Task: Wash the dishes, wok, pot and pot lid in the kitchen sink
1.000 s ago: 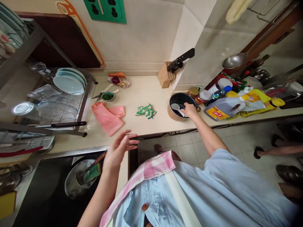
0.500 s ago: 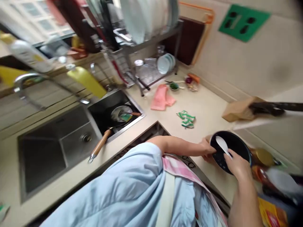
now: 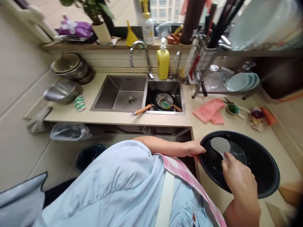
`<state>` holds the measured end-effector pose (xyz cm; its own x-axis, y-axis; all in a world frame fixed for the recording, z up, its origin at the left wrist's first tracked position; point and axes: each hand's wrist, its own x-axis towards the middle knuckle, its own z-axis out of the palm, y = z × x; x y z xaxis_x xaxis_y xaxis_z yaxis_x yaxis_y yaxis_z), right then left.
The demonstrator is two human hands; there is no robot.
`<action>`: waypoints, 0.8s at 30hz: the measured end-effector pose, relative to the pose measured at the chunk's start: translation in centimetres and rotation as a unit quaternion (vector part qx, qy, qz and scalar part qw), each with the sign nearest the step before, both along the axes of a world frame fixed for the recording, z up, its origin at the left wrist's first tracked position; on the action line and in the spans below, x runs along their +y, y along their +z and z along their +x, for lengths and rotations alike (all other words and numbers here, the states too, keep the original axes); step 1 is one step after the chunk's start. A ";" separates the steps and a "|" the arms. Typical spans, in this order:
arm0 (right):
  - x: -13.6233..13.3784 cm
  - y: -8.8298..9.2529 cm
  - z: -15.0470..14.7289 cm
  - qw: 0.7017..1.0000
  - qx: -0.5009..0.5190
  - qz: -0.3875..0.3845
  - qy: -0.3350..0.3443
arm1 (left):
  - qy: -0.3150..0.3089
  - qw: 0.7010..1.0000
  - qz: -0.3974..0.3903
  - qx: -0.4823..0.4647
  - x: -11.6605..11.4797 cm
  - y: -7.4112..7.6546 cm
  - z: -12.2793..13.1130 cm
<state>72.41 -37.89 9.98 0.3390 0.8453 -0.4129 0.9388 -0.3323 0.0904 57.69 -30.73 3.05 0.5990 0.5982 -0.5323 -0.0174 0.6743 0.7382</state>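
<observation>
My left hand (image 3: 197, 147) grips the near-left rim of a deep black pot (image 3: 262, 165), thumb over the edge and fingers hidden outside. The pot is tilted, so its dark inside faces me, and a little wet residue seems to cling to its bottom. In my right hand (image 3: 240, 176) is a pale rice paddle (image 3: 220, 146), closed around its handle. The paddle's flat round blade is over the pot's inside; whether it touches the wall I cannot tell.
A double sink (image 3: 131, 91) lies ahead; its right basin holds pans, one wooden handle (image 3: 142, 109) jutting over the front edge. A pink cloth (image 3: 209, 110), a small bowl of greens (image 3: 233, 108) and a dish rack (image 3: 213, 91) stand beyond the pot. Metal bowls (image 3: 62, 91) are at left.
My view has swung left toward the sink. The pot has come off its place by the wall toward the sink side, appearing larger and nearer, with both hands still on pot and paddle.
</observation>
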 end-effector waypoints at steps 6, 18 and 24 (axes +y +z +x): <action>8.6 1.8 -12.0 0.966 0.013 0.075 0.248 | 0.210 0.977 0.026 0.031 1.6 4.0 -14.4; 20.6 6.8 -43.9 0.864 0.088 0.123 0.480 | 0.497 0.832 0.026 0.245 9.0 7.2 -44.8; 25.0 3.9 -44.6 0.868 0.181 0.178 0.426 | 0.532 0.779 -0.039 0.329 15.8 1.0 -55.3</action>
<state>27.81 -12.91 13.88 -0.5701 0.8213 -0.0220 0.8026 0.5510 -0.2286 2.42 -14.98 4.07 -0.6317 0.5210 -0.5740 -0.2319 0.5795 0.7812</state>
